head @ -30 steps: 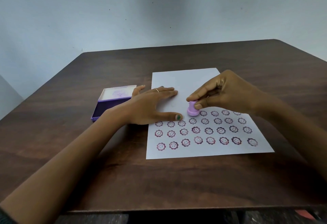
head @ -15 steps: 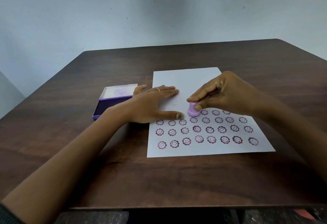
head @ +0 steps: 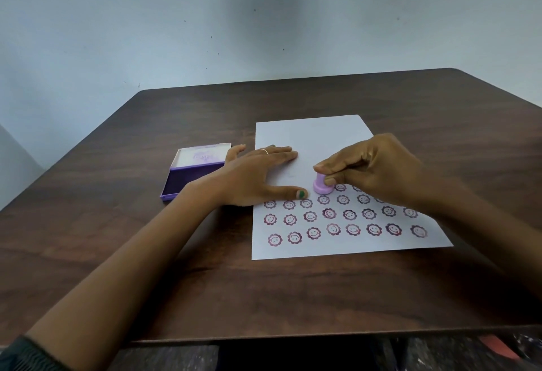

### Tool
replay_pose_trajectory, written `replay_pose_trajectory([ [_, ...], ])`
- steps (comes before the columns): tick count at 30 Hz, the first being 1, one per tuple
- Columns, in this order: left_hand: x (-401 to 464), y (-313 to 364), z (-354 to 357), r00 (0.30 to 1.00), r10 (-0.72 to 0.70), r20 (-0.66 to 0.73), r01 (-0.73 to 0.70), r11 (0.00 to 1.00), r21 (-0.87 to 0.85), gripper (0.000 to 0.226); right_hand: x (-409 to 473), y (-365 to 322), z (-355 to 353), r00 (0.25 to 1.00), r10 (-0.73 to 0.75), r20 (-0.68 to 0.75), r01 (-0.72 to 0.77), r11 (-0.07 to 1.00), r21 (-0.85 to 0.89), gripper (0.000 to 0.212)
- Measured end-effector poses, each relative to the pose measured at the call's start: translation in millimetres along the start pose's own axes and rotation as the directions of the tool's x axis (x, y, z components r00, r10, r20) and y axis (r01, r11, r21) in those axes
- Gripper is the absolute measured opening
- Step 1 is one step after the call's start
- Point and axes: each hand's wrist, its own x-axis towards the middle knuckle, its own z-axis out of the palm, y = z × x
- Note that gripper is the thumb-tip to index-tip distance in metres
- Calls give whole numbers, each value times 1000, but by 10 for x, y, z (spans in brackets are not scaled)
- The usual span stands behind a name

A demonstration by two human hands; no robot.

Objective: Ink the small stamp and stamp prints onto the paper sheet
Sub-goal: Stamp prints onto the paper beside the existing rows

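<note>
A white paper sheet (head: 316,139) lies on the dark wooden table, its near half covered with several rows of purple smiley-flower prints (head: 330,213). My right hand (head: 372,165) pinches a small pink stamp (head: 322,185) by its top, and the stamp's base rests on the paper at the left end of the farthest row. My left hand (head: 252,177) lies flat, fingers spread, on the sheet's left edge, its thumb tip just left of the stamp. An open purple ink pad (head: 192,172) sits left of the paper, partly behind my left hand.
The table (head: 293,288) has a rounded far right corner and its near edge runs just below my forearms. A pale blue wall stands behind the table. Floor shows under the near edge.
Both hands and the stamp keep the same place on the paper; only the view has shifted slightly.
</note>
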Motion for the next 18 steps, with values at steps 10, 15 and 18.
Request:
replay_pose_trajectory([
  [10,-12,20,-8,1000,-8,1,8,1000,8,98,-47,14,82,993,-77,-89,72,996,-58,21],
  [15,-25,38,-9,1000,-15,4,15,1000,16,96,-53,-4,71,995,-48,-87,44,998,-41,19],
  [18,-32,50,-12,1000,-19,4,18,1000,19,95,-64,-20,79,995,-57,-83,52,997,-57,17],
])
